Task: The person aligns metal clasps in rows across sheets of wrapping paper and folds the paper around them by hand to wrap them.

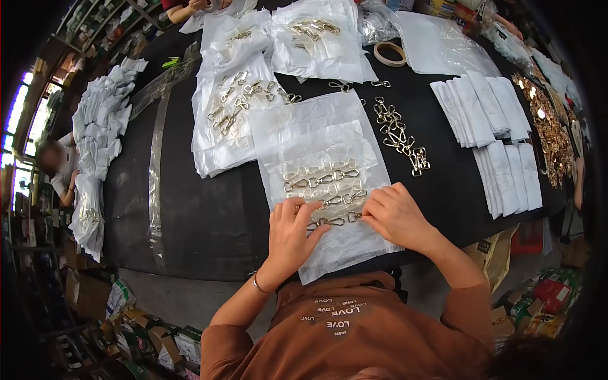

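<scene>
In front of me lies a clear plastic sheet [315, 128] with white tissue, bearing rows of metal swivel snap hooks [325, 179]; some rows show faintly under a layer. My left hand [290, 235] rests at the left of the lower rows, thumb and fingers apart, touching hooks at the nearest row. My right hand [394, 216] is closed in a pinch at the right end of that row, by a snap hook [353, 217]; its fingertips partly hide what they grip. A loose pile of snap hooks [397, 136] lies on the black table to the right.
Plastic bags with more hooks [237, 104] lie behind and left. Folded white packets [497, 168] stack at the right, near gold-coloured hardware [544, 130]. A tape roll [389, 54] sits at the back. Bundled white bags [95, 139] line the left edge, near another person.
</scene>
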Motion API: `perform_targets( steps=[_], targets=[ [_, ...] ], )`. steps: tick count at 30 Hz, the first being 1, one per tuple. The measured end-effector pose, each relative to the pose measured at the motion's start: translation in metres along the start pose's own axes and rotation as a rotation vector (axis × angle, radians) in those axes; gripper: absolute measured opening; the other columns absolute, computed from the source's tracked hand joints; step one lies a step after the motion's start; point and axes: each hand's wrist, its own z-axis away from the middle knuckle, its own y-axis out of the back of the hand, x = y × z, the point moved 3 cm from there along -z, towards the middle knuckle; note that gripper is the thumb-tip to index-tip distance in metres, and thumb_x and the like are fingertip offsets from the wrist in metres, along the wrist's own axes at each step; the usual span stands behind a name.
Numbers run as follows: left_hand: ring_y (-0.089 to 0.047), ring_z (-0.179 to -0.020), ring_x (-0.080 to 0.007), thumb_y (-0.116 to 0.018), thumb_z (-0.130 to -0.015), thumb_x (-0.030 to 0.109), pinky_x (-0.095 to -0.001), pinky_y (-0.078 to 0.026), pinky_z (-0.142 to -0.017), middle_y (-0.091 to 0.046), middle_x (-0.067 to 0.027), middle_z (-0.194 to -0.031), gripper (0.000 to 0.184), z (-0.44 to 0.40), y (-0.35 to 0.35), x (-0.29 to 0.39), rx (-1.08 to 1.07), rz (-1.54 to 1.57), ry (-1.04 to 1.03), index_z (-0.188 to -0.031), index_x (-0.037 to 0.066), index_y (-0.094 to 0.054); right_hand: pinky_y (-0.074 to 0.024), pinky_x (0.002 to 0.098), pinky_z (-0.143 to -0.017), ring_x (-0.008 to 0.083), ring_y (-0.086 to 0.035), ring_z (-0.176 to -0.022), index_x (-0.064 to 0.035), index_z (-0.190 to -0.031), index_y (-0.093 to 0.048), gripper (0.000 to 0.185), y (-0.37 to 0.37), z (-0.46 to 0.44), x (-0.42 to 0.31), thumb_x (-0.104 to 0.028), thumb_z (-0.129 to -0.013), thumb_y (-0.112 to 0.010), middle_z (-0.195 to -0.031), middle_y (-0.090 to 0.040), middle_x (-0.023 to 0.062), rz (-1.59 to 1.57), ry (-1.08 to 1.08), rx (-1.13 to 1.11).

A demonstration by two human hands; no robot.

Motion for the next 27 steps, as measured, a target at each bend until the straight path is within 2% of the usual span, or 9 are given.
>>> perform_targets(
  steps=[4, 7, 9, 11, 12, 15, 19, 25, 27],
  targets=[
    [-0.058, -0.090, -0.0256, -0.083, -0.084, 0.019, -0.0361, -0.047, -0.084, -0.065, -0.0120, -0.106, 0.038, 0.006, 0.021, 0.012, 0.028, 0.119, -0.060, -0.118, 0.007, -0.070, -0.0411, 0.0343, -0.085, 0.0206, -0.056, -0.092, -0.0089, -0.095, -0.068, 0.008, 0.022, 0.023, 0.019, -0.005, -0.088, -0.069, -0.101, -0.063, 0.0021, 0.010, -0.166, 0.059],
    [-0.064, -0.100, -0.0292, -0.081, -0.089, 0.022, -0.0395, -0.051, -0.092, -0.068, -0.0141, -0.118, 0.040, 0.026, 0.032, 0.027, -0.244, 0.457, -0.114, -0.124, 0.005, -0.070, -0.0423, 0.0354, -0.084, 0.0216, -0.057, -0.090, -0.0079, -0.094, -0.068, 0.007, 0.024, 0.045, 0.017, -0.004, -0.088, -0.068, -0.099, -0.064, 0.0031, -0.040, -0.149, 0.087],
    [-0.066, -0.116, -0.0340, -0.076, -0.097, 0.025, -0.0423, -0.052, -0.100, -0.068, -0.0183, -0.131, 0.046, 0.040, 0.021, 0.046, -0.852, 1.053, -0.088, -0.134, 0.000, -0.066, -0.0435, 0.0364, -0.082, 0.0225, -0.057, -0.088, -0.0068, -0.092, -0.068, 0.006, 0.026, 0.053, 0.014, -0.004, -0.087, -0.068, -0.098, -0.064, 0.0040, -0.089, -0.131, 0.117],
    [-0.059, -0.135, -0.0372, -0.068, -0.104, 0.030, -0.0461, -0.048, -0.110, -0.060, -0.0183, -0.149, 0.053, 0.058, -0.005, 0.053, -1.045, 1.180, -0.179, -0.146, 0.000, -0.058, -0.0441, 0.0368, -0.081, 0.0230, -0.058, -0.087, -0.0073, -0.092, -0.068, 0.005, 0.018, 0.050, 0.018, -0.005, -0.088, -0.069, -0.098, -0.065, 0.0043, -0.140, -0.152, 0.121],
    [-0.059, -0.135, -0.0372, -0.068, -0.104, 0.030, -0.0461, -0.048, -0.110, -0.060, -0.0183, -0.149, 0.053, 0.057, -0.010, 0.056, -1.042, 1.179, -0.184, -0.146, 0.000, -0.058, -0.0448, 0.0373, -0.081, 0.0235, -0.058, -0.086, -0.0078, -0.092, -0.069, 0.003, 0.011, 0.049, 0.022, -0.007, -0.089, -0.069, -0.098, -0.066, 0.0045, -0.193, -0.181, 0.126],
    [-0.047, -0.149, -0.0358, -0.069, -0.100, 0.029, -0.0496, -0.038, -0.121, -0.051, -0.0176, -0.159, 0.064, 0.046, -0.014, 0.053, -0.595, 0.462, -0.386, -0.153, 0.000, -0.049, -0.0462, 0.0381, -0.079, 0.0244, -0.059, -0.083, -0.0088, -0.091, -0.069, 0.002, 0.005, 0.041, 0.025, -0.010, -0.090, -0.071, -0.098, -0.067, 0.0050, -0.301, -0.240, 0.138],
    [-0.044, -0.151, -0.0342, -0.073, -0.094, 0.021, -0.0491, -0.034, -0.125, -0.050, -0.0181, -0.160, 0.067, 0.023, -0.003, 0.012, -0.324, -0.007, -0.275, -0.152, -0.001, -0.049, -0.0451, 0.0380, -0.077, 0.0242, -0.055, -0.074, -0.0057, -0.090, -0.068, 0.008, 0.011, 0.014, 0.023, -0.008, -0.087, -0.074, -0.087, -0.066, 0.0067, -0.195, -0.749, -0.125],
    [-0.049, -0.148, -0.0324, -0.069, -0.093, 0.013, -0.0412, -0.041, -0.120, -0.052, -0.0175, -0.158, 0.058, 0.020, 0.021, -0.027, -0.258, -0.194, -0.258, -0.147, -0.003, -0.054, -0.0495, 0.0375, -0.081, 0.0243, -0.064, -0.085, -0.0067, -0.094, -0.065, 0.013, 0.010, 0.006, 0.018, -0.009, -0.088, -0.076, -0.100, -0.071, 0.0074, -0.090, -0.680, -0.098],
    [-0.049, -0.147, -0.0324, -0.069, -0.093, 0.011, -0.0409, -0.041, -0.119, -0.052, -0.0175, -0.157, 0.057, 0.018, 0.023, -0.027, -0.262, -0.175, -0.253, -0.146, -0.003, -0.055, -0.0519, 0.0379, -0.085, 0.0248, -0.067, -0.093, -0.0070, -0.096, -0.063, 0.015, 0.017, 0.000, 0.003, -0.007, -0.088, -0.075, -0.109, -0.073, 0.0080, -0.036, -0.278, 0.077]
  ],
)
